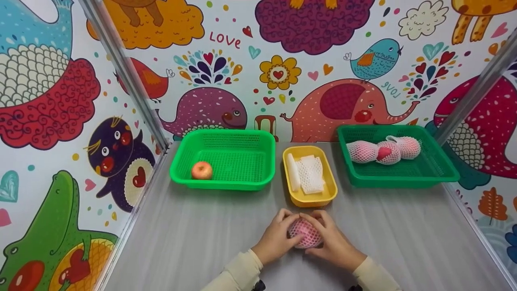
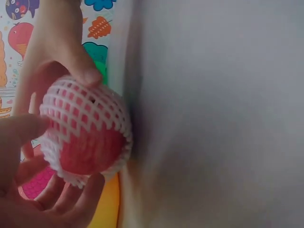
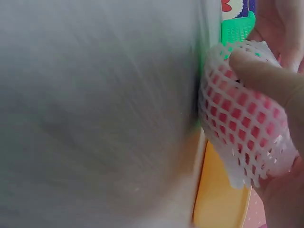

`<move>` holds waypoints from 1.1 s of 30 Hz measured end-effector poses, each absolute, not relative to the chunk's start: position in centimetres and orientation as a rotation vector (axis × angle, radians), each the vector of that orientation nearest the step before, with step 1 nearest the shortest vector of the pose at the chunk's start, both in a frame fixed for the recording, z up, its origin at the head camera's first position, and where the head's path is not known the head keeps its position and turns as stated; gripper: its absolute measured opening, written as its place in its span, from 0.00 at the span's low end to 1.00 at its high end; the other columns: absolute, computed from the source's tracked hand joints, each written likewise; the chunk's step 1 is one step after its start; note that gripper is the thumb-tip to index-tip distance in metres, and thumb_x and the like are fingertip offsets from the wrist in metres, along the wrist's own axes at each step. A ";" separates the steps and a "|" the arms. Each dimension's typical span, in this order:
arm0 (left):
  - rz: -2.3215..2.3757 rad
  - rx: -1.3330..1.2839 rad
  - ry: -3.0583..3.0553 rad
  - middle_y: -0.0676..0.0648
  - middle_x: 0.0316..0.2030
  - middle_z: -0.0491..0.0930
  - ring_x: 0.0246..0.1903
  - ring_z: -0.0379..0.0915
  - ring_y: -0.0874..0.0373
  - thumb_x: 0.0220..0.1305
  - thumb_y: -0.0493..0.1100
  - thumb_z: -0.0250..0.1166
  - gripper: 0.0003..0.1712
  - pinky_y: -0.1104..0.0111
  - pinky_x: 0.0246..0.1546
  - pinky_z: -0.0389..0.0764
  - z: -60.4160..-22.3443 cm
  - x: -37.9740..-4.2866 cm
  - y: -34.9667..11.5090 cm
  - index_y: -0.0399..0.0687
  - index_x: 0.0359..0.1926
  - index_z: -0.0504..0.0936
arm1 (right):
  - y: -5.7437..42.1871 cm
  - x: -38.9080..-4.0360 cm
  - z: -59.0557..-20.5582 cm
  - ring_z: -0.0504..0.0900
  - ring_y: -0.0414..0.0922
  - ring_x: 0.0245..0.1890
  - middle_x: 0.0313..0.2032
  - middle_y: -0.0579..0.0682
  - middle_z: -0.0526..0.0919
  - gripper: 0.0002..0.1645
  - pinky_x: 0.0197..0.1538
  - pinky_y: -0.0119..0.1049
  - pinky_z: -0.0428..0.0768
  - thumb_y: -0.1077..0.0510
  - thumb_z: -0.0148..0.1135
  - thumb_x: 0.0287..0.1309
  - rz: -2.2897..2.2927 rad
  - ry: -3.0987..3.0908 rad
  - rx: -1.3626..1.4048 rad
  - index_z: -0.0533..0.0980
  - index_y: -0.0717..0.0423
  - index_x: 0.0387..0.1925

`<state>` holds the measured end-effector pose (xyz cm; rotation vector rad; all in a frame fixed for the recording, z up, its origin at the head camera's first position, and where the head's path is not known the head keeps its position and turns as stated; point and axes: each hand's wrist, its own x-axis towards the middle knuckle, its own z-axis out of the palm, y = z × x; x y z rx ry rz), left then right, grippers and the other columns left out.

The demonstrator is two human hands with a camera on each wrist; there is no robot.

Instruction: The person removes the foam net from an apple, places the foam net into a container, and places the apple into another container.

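Note:
Both hands hold one apple [image 1: 305, 233] in a white foam net sleeve, low over the grey table in front of the yellow basket. My left hand [image 1: 278, 236] curls its fingers and thumb round the apple's left side. From the other side my right hand [image 1: 333, 242] grips it, thumb nearest me. In the left wrist view the foam net [image 2: 78, 109] covers much of the fruit, while a patch of bare red skin [image 2: 92, 152] shows at one end. The right wrist view shows the net [image 3: 237, 116] stretched over the apple, with loose mesh at its lower end.
A bare apple [image 1: 202, 170] lies in the left green basket [image 1: 222, 186]. Folded white foam nets [image 1: 310, 173] fill the yellow basket [image 1: 311, 201] in the middle. Several netted fruits [image 1: 388, 152] sit in the right green basket [image 1: 404, 178]. Printed walls enclose the table [image 1: 194, 242].

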<state>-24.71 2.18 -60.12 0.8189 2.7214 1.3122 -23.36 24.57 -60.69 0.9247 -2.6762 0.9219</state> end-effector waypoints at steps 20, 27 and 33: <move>1.682 0.504 2.375 0.48 0.45 0.76 0.41 0.77 0.62 0.72 0.35 0.61 0.12 0.68 0.40 0.82 -61.1 -22.3 0.0 0.50 0.53 0.76 | 26.1 -21.3 -61.2 0.73 0.43 0.62 0.62 0.37 0.74 0.47 0.63 0.40 0.73 0.42 0.79 0.48 1.448 -2.800 0.820 0.68 0.40 0.68; 1.713 0.460 2.122 0.51 0.41 0.77 0.34 0.82 0.61 0.65 0.30 0.64 0.15 0.68 0.33 0.84 -61.7 -22.1 0.2 0.50 0.48 0.75 | 26.3 -21.0 -61.1 0.73 0.44 0.62 0.61 0.37 0.75 0.46 0.63 0.35 0.70 0.44 0.81 0.43 1.504 -2.762 0.785 0.72 0.40 0.66; 1.670 0.448 2.135 0.56 0.49 0.76 0.45 0.79 0.62 0.61 0.34 0.71 0.26 0.70 0.41 0.81 -61.6 -22.3 0.2 0.59 0.56 0.74 | 26.6 -20.7 -61.1 0.75 0.45 0.61 0.59 0.39 0.78 0.41 0.62 0.30 0.70 0.45 0.78 0.46 1.496 -2.725 0.733 0.74 0.40 0.64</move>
